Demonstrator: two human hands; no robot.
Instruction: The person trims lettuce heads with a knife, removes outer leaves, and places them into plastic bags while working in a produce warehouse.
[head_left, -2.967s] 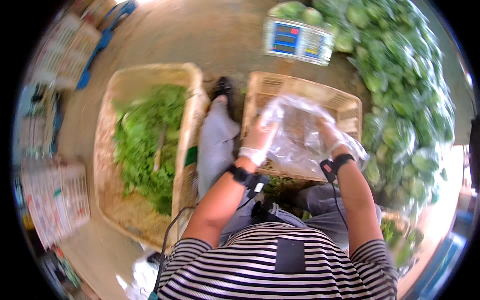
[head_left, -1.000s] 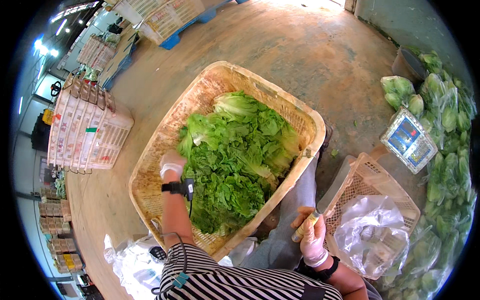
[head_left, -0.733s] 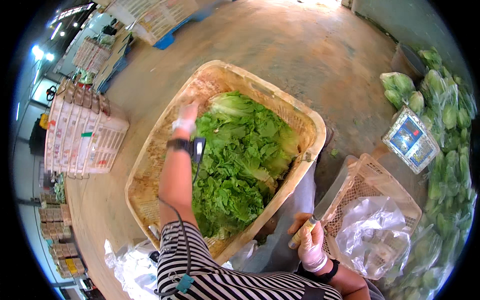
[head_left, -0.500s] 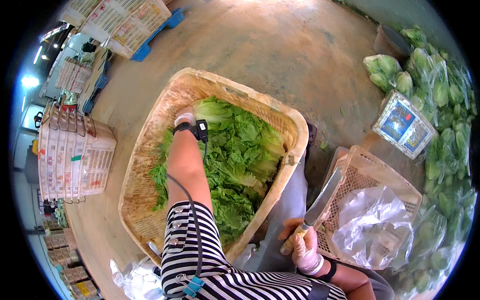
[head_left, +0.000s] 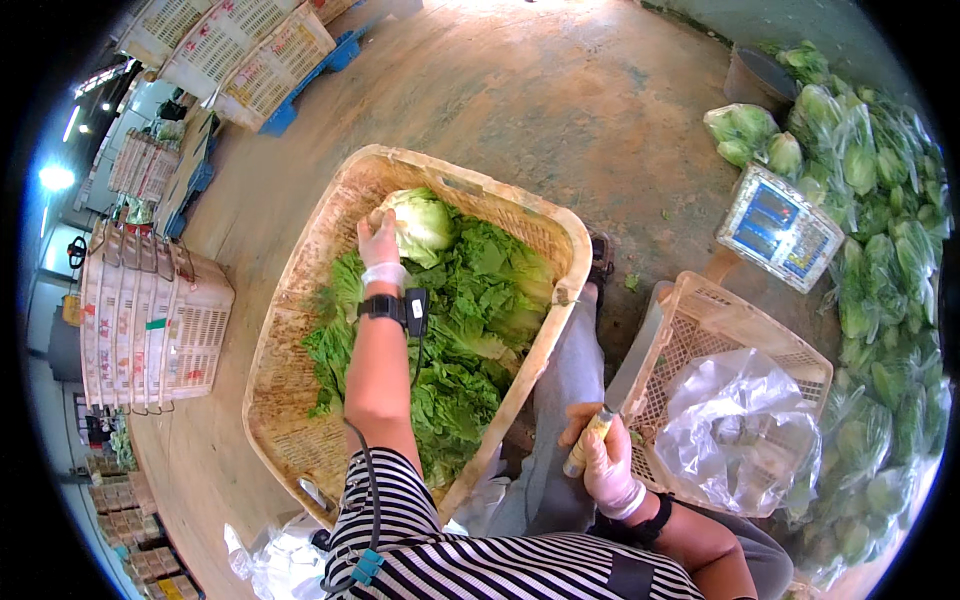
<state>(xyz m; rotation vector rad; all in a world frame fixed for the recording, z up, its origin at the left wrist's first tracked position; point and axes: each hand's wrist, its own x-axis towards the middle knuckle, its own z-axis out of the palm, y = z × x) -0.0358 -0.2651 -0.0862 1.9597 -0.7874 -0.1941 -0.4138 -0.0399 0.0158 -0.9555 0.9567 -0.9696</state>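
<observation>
Inside a large, stained cream plastic crate point(head_left: 275, 330), my gloved left hand point(head_left: 378, 240) grips the side of a pale green lettuce head point(head_left: 422, 226). Loose leafy heads and darker green leaves point(head_left: 455, 320) fill the crate around and below it. My right hand point(head_left: 612, 470), gloved too, is closed round the yellowish wooden handle of a knife point(head_left: 588, 447) above my right leg. The knife's blade is seen nearly end-on, so little of it shows.
To my right stands a smaller plastic basket point(head_left: 730, 310) holding clear plastic bags point(head_left: 740, 430). Beyond it are a scale with a blue panel point(head_left: 782, 228) and many bagged greens point(head_left: 870, 280). Stacked crates point(head_left: 155, 320) stand at left; more sit on a blue pallet point(head_left: 305, 85) farther back.
My left hand has drawn back slightly, and the lettuce head has turned its rounded pale side up. The knife's blade, seen broadside before, has swung to point nearly end-on.
</observation>
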